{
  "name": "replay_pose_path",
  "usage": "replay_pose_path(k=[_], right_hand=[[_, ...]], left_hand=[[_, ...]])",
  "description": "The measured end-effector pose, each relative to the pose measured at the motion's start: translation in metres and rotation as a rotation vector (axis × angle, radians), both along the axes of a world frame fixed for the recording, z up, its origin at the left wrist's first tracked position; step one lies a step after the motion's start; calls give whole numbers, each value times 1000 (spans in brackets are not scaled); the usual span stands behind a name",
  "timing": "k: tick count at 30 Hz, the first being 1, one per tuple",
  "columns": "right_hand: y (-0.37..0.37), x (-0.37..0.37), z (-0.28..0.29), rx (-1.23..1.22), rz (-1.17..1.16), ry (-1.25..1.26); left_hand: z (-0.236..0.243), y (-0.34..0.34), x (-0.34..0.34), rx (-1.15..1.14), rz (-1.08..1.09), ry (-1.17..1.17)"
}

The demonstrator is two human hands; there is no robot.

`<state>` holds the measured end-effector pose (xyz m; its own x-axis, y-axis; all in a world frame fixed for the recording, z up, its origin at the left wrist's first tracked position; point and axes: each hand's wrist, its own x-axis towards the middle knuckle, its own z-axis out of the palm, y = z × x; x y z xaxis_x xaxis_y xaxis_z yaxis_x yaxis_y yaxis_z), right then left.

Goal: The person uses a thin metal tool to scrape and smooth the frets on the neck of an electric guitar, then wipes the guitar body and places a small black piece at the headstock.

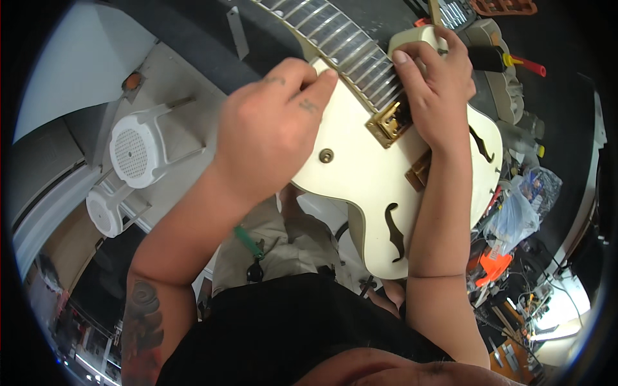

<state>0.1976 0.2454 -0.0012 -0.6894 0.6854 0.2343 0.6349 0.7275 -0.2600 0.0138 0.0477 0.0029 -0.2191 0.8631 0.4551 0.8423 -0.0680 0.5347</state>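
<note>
A cream-white electric guitar [347,174] with f-shaped sound holes and gold pickup frames [388,123] lies at a slant before me, partly over my lap. Its fretboard [351,48] runs up to the left with shiny metal frets. My left hand [277,122] is closed beside the fretboard, fingertips at the body's edge near the neck joint; what they pinch, if anything, is hidden. On the other side of the neck, my right hand [441,83] grips the guitar's upper horn [412,40], its thumb close to the fret ends. That forearm covers part of the body and a pickup.
The guitar's far part rests on a dark worktop [193,38], where a flat metal strip [237,32] lies. To the right are a black bottle with a red nozzle [492,59], plastic bags [518,215], an orange tool [494,265] and cluttered tools. White stools [132,151] stand at left.
</note>
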Motion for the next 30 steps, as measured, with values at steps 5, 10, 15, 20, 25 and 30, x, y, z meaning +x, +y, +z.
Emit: replay_pose_path(k=[5,10,15,20,25,30], right_hand=[[1,7,1,81,-9,-50],[-15,-10,21,-149,-20,-18],[-21,-10,27,-149,-101,-39],[-32,-18,34,-115,-83,20],[-15,-7,23,-188,-139,-77],[-12,-6,18,-161,-84,-84]], left_hand=[[-5,-18,5,-16,14,-18],[-7,-7,-2,38,38,-37],[-4,-18,4,-41,62,-94],[-5,-26,0,-17,51,-146],[-5,-15,5,21,36,-112],[-4,-27,5,-12,69,-93]])
